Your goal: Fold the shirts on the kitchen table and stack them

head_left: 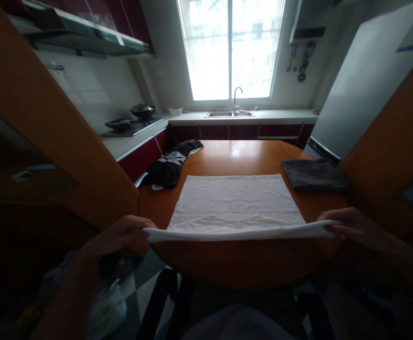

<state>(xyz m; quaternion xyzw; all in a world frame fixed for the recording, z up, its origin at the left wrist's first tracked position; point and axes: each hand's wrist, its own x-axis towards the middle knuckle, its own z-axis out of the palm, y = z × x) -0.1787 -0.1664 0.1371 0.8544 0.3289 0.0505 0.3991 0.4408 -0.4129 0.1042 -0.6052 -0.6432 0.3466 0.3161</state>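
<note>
A white cloth garment (236,193), maybe a shirt, lies flat on the wooden table (238,264), its near edge lifted and stretched between my hands. My left hand (128,231) pinches the left end of that edge. At the right end, my right hand (346,224) grips the other corner with thumb and fingers. The raised edge forms a narrow folded band that runs nearly straight from hand to hand. Behind the band, a slanted seam or fold line shows on the cloth. The rest of the garment is spread out towards the window.
A black-and-white garment (169,165) lies crumpled at the table's left edge. On the right sits a folded dark grey cloth (314,174). Beyond are a counter with a sink (229,114), a stove with a pot (142,111) and a fridge (369,80). A plastic bag (107,307) is low left.
</note>
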